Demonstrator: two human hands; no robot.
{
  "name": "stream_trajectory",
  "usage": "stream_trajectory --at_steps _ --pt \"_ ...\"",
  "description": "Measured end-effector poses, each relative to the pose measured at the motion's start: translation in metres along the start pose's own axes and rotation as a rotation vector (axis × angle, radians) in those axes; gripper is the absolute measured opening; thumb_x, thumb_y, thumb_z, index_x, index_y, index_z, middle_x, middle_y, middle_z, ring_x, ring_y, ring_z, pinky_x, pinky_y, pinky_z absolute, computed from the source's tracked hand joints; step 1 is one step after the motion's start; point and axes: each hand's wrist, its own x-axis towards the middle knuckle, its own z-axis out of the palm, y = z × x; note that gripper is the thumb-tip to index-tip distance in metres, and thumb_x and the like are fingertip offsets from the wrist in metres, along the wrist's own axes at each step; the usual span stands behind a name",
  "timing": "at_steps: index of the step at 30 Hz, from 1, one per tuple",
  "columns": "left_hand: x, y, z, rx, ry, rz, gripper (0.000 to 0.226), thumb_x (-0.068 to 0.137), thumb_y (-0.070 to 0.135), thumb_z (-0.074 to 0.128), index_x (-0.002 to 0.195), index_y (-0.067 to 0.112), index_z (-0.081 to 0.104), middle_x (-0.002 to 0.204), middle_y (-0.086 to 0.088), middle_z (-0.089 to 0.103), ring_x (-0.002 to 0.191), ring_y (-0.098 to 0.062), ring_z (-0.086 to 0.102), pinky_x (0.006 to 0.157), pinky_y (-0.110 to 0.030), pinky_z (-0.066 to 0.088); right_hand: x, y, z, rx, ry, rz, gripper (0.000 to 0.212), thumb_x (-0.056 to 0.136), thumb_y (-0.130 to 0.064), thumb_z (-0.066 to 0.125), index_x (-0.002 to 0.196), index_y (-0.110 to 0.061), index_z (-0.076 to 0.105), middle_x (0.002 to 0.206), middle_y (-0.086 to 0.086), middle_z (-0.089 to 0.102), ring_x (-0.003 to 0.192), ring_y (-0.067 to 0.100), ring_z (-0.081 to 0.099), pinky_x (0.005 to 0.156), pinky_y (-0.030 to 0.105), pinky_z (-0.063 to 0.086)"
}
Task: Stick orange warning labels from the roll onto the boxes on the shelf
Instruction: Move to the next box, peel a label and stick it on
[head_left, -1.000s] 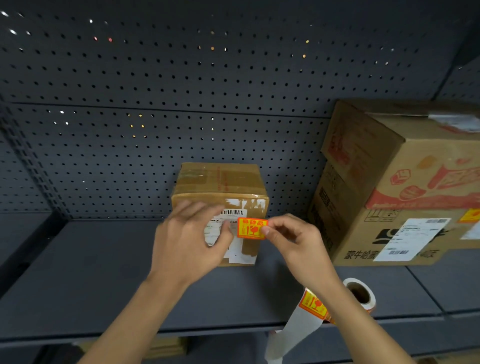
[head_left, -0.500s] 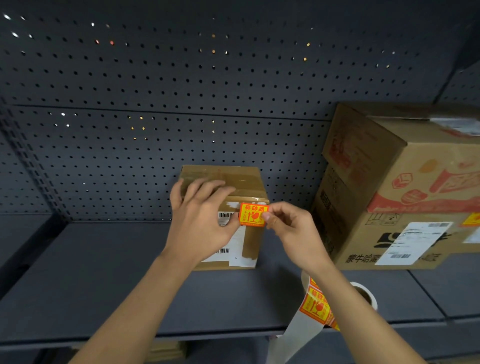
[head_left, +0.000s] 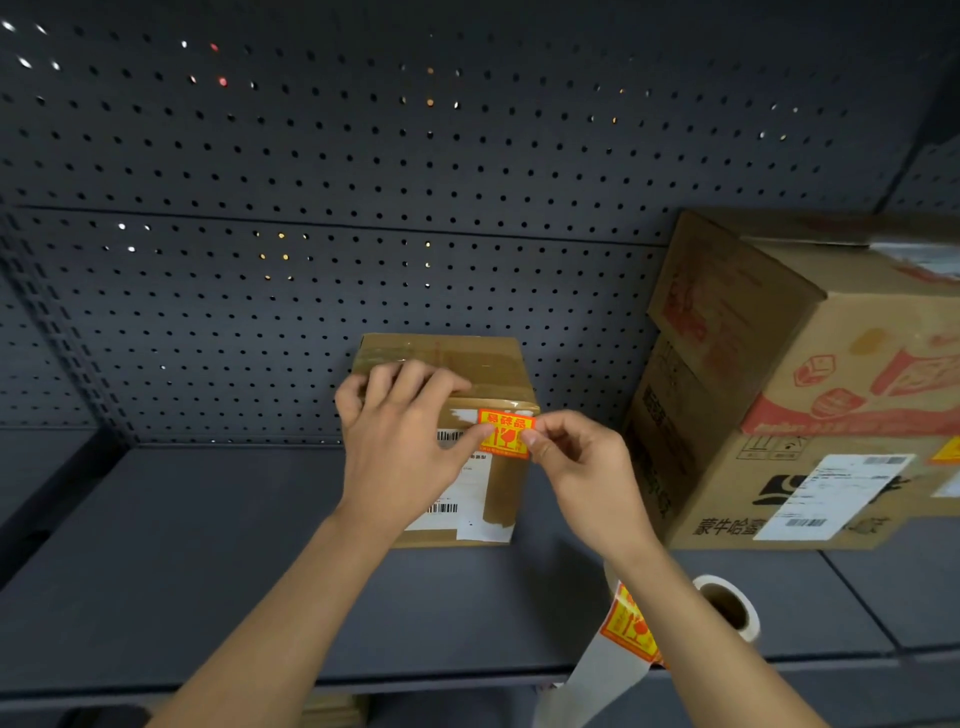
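Your left hand (head_left: 400, 447) grips small box (head_left: 467, 358), fingers curled over its top edge, thumb on orange label (head_left: 505, 434); your right hand (head_left: 587, 473) pinches the label's right end.

Dark grey metal shelf (head_left: 182, 571) — small brown taped cardboard box (head_left: 467, 358) at centre, before the grey perforated back panel (head_left: 311, 156); two large printed cardboard boxes (head_left: 727, 364) stacked at right; white label roll (head_left: 750, 621) near the front edge, right of centre.
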Motion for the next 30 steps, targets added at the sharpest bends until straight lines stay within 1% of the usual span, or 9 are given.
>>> stream_trajectory --at_steps 4,7,10,15,18,22,25,28,30 --pt "-0.001 0.0 0.003 0.019 0.043 0.0 0.048 0.079 0.07 0.053 0.101 0.031 0.068 0.102 0.011 0.062 0.104 -0.021 0.053 0.094 -0.041 0.024 -0.001 -0.001 0.004 -0.024 0.049 -0.009 0.011 0.093 -0.018 0.068 0.085 -0.025 0.07 0.084 -0.006 0.072 0.08 0.011 0.067 0.077 0.031 0.056" --pt "-0.001 0.0 0.004 0.025 0.062 0.004 0.044 0.079 0.068 0.057 0.1 0.03 0.067 0.1 0.011 0.061 0.102 -0.022 0.054 0.093 -0.041 0.025 -0.003 -0.003 0.003 -0.071 0.071 -0.02 0.007 0.092 -0.02 0.07 0.087 -0.026 0.071 0.086 -0.008 0.072 0.081 0.009 0.067 0.076 0.028 0.056" --pt "0.0 0.001 0.005 0.029 0.072 0.001 0.042 0.078 0.066 0.06 0.099 0.031 0.067 0.099 0.011 0.06 0.101 -0.022 0.055 0.092 -0.04 0.024 -0.004 -0.002 -0.001 -0.206 0.063 -0.093 0.003 0.092 -0.024 0.069 0.093 -0.023 0.072 0.089 -0.01 0.07 0.083 0.006 0.065 0.074 0.022 0.053" --pt "-0.001 0.001 0.005 0.029 0.071 -0.011 0.042 0.076 0.067 0.06 0.098 0.032 0.066 0.098 0.013 0.059 0.1 -0.021 0.055 0.092 -0.04 0.024 -0.004 -0.003 -0.003 -0.363 0.075 -0.199 0.008 0.092 -0.027 0.069 0.095 -0.021 0.071 0.087 -0.009 0.066 0.079 0.004 0.061 0.068 0.013 0.048" --pt "0.0 0.002 0.005 0.027 0.059 -0.022 0.043 0.076 0.069 0.057 0.098 0.033 0.066 0.097 0.013 0.058 0.101 -0.02 0.055 0.093 -0.04 0.024 -0.003 -0.004 -0.003 -0.418 0.091 -0.235 0.006 0.09 -0.026 0.07 0.091 -0.02 0.068 0.083 -0.009 0.063 0.075 0.004 0.06 0.066 0.016 0.048" --pt "0.0 0.004 0.005 0.029 0.062 -0.035 0.044 0.074 0.069 0.056 0.097 0.033 0.066 0.096 0.013 0.058 0.1 -0.021 0.055 0.093 -0.041 0.025 0.0 -0.001 -0.011 -0.426 0.124 -0.199 0.016 0.087 -0.035 0.072 0.089 -0.022 0.063 0.08 -0.011 0.063 0.075 0.004 0.06 0.067 0.023 0.052" --pt "0.0 0.006 0.005 0.04 0.051 -0.05 0.047 0.074 0.074 0.055 0.096 0.033 0.065 0.095 0.012 0.058 0.099 -0.021 0.055 0.092 -0.043 0.028 0.004 -0.003 -0.016 -0.394 0.109 -0.213 0.02 0.086 -0.038 0.072 0.099 -0.027 0.062 0.087 -0.012 0.059 0.081 0.003 0.059 0.068 0.019 0.05" --pt "0.0 0.005 0.007 0.057 0.06 -0.048 0.048 0.075 0.075 0.055 0.095 0.033 0.065 0.095 0.012 0.058 0.099 -0.021 0.055 0.092 -0.044 0.03 0.011 -0.005 -0.015 -0.435 0.027 -0.279 0.026 0.09 -0.037 0.068 0.115 -0.028 0.064 0.099 -0.015 0.054 0.086 -0.004 0.055 0.071 0.013 0.045" --pt "-0.001 0.004 0.008 0.059 0.07 -0.042 0.047 0.077 0.075 0.054 0.095 0.033 0.065 0.095 0.012 0.058 0.098 -0.021 0.055 0.092 -0.043 0.029 0.015 -0.005 -0.012 -0.418 0.003 -0.299 0.024 0.092 -0.033 0.067 0.114 -0.023 0.068 0.101 -0.014 0.055 0.085 -0.006 0.056 0.071 0.012 0.047"
